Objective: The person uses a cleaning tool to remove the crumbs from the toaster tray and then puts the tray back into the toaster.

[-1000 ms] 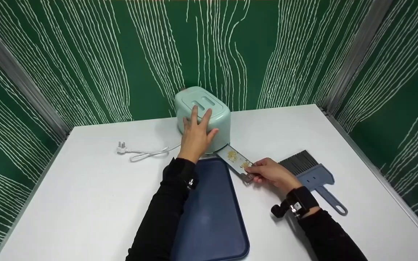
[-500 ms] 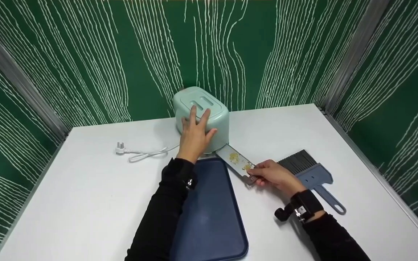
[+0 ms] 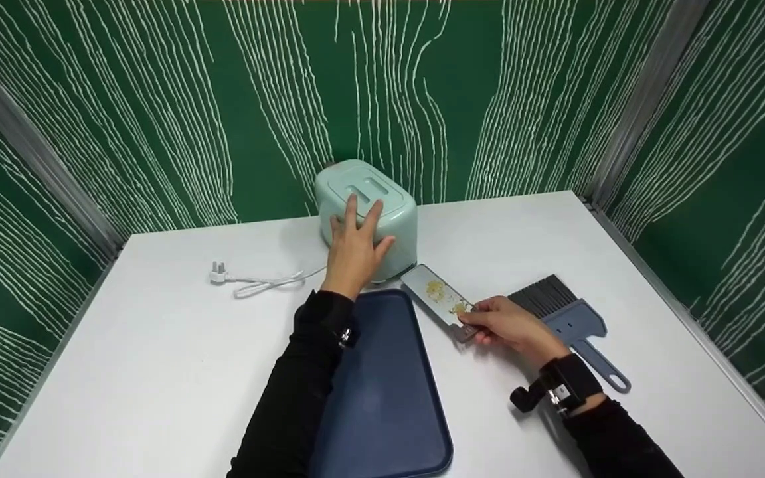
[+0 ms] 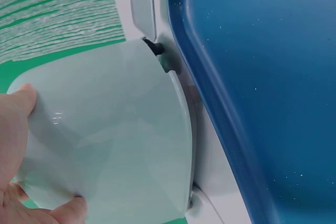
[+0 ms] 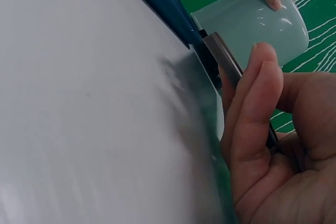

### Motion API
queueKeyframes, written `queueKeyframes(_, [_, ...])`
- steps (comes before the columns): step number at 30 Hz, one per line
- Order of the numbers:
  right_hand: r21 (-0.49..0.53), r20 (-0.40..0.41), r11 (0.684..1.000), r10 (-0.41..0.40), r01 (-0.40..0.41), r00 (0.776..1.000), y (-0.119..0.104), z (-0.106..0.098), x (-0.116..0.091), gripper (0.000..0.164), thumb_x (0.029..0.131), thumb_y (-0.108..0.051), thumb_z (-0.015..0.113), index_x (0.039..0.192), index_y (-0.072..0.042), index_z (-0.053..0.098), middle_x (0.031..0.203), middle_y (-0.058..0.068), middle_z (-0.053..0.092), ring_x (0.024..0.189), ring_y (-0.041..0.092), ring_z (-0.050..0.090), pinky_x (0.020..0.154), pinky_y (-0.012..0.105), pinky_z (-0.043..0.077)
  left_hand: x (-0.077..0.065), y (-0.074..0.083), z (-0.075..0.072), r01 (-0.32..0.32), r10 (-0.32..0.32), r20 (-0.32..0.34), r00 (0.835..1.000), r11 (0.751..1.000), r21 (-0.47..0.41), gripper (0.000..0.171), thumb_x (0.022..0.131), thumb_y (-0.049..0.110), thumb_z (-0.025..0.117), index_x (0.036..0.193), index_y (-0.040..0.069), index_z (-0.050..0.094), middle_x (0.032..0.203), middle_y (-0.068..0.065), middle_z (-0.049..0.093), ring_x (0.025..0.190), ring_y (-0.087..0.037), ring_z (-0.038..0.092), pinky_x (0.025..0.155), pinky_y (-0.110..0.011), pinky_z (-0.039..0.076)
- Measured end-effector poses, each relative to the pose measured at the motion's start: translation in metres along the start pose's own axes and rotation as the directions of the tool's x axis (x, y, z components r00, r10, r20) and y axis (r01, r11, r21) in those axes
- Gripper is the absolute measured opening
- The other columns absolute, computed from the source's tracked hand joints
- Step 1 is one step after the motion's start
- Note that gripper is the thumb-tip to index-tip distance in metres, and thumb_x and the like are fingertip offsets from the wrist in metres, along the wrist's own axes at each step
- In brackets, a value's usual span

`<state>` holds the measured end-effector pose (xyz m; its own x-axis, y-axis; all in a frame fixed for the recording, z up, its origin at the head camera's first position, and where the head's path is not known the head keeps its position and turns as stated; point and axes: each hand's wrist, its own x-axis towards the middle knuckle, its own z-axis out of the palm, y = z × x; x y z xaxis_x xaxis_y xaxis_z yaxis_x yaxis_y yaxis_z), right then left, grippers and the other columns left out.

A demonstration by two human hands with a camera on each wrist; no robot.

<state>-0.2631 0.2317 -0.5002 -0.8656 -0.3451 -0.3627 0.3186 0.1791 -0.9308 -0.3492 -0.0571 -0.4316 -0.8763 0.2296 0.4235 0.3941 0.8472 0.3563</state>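
Note:
In the head view, my left hand (image 3: 354,255) rests on the pale green toaster (image 3: 401,232), fingers spread over its top edge and side. The left wrist view shows a thumb and fingertips lying on the toaster's smooth shell (image 4: 115,129). My right hand (image 3: 512,325) pinches the outer end of a flat crumb tray (image 3: 427,290) between thumb and fingers. Yellow crumbs lie on the crumb tray in two patches. Its far end shows just outside the toaster's lower edge. In the right wrist view, curled fingers (image 5: 257,103) hold the crumb tray's edge (image 5: 224,53).
A dark blue serving tray (image 3: 389,385) lies in front of the toaster, partly under my left forearm. A blue brush (image 3: 575,322) with dark bristles lies behind my right hand. The toaster's white cord and plug (image 3: 218,273) lie to the left on the white table (image 3: 157,352).
My right hand has moved a little right and toward me, drawing the crumb tray out until its far end shows outside the toaster. My left hand has stayed on the toaster.

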Motion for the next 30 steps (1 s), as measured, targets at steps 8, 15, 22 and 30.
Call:
queueKeyframes(8, [-0.011,0.015,0.998,-0.057,0.057,0.998,-0.003,-0.004,-0.01,0.014,0.108,-0.014,0.064,0.1,-0.003,0.067,0.078,-0.005,0.067,0.057,-0.003,0.057,0.053,0.011,0.049,-0.001,0.0,0.002,0.009,-0.009,0.004,1.0,1.0,-0.002,0.069,0.106,0.046,0.065,0.167,0.022,0.041,0.176,-0.025,0.019,0.145,-0.076,0.031,0.113,-0.074,0.046])
queueKeyframes(15, [-0.02,-0.018,0.998,-0.053,0.052,0.998,-0.009,-0.006,-0.016,0.015,0.108,-0.017,0.065,0.099,-0.006,0.065,0.082,-0.006,0.064,0.06,-0.002,0.057,0.055,0.012,0.049,0.0,0.001,0.001,0.012,-0.012,0.008,1.0,1.0,0.001,0.07,0.106,0.047,0.064,0.167,0.023,0.04,0.177,-0.025,0.018,0.145,-0.076,0.03,0.112,-0.074,0.047])
queueKeyframes(22, [-0.005,-0.037,0.998,-0.069,0.068,0.997,-0.016,-0.005,-0.021,0.015,0.109,-0.016,0.064,0.097,-0.007,0.063,0.081,-0.006,0.062,0.06,-0.001,0.057,0.055,0.012,0.049,0.0,0.002,0.0,0.008,-0.008,0.006,1.0,1.0,-0.002,0.07,0.106,0.046,0.065,0.167,0.022,0.041,0.177,-0.026,0.019,0.145,-0.076,0.03,0.114,-0.074,0.045])
queueKeyframes(30, [0.006,-0.061,0.997,-0.077,0.077,0.995,-0.027,-0.005,-0.025,0.018,0.109,-0.019,0.064,0.094,-0.008,0.062,0.078,-0.007,0.064,0.058,-0.001,0.056,0.054,0.012,0.048,0.0,0.002,-0.003,-0.007,0.007,-0.003,1.0,1.0,-0.004,0.069,0.107,0.044,0.065,0.167,0.02,0.041,0.176,-0.027,0.019,0.145,-0.076,0.031,0.118,-0.074,0.042])
